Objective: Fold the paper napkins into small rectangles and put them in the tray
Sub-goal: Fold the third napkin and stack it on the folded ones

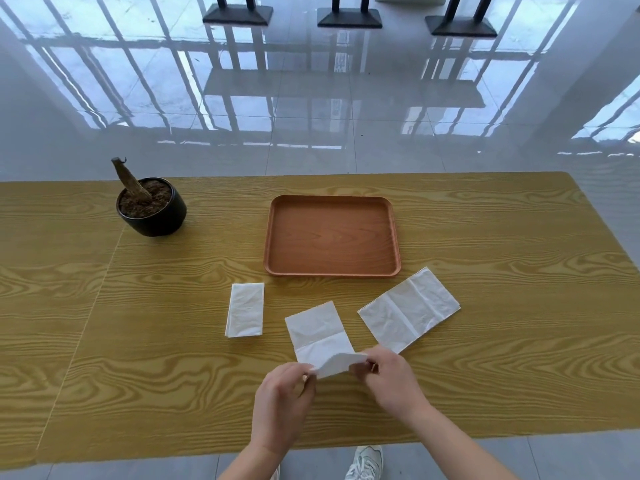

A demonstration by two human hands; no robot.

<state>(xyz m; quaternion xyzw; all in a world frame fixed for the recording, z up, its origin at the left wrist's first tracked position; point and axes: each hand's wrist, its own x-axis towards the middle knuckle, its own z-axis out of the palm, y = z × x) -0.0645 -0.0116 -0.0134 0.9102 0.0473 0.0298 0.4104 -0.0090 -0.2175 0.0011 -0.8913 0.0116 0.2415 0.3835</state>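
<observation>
Three white paper napkins lie on the wooden table in front of an orange-brown tray. The middle napkin has its near edge lifted and curled over. My left hand pinches that edge's left corner and my right hand pinches its right corner. A narrow folded napkin lies flat to the left. A wider, unfolded napkin lies flat and angled to the right. Nothing sits inside the tray.
A black pot with soil and a cut brown stump stands at the back left of the table. A glossy tiled floor spreads beyond the far edge, with dark stand bases at the top. A shoe shows below the near table edge.
</observation>
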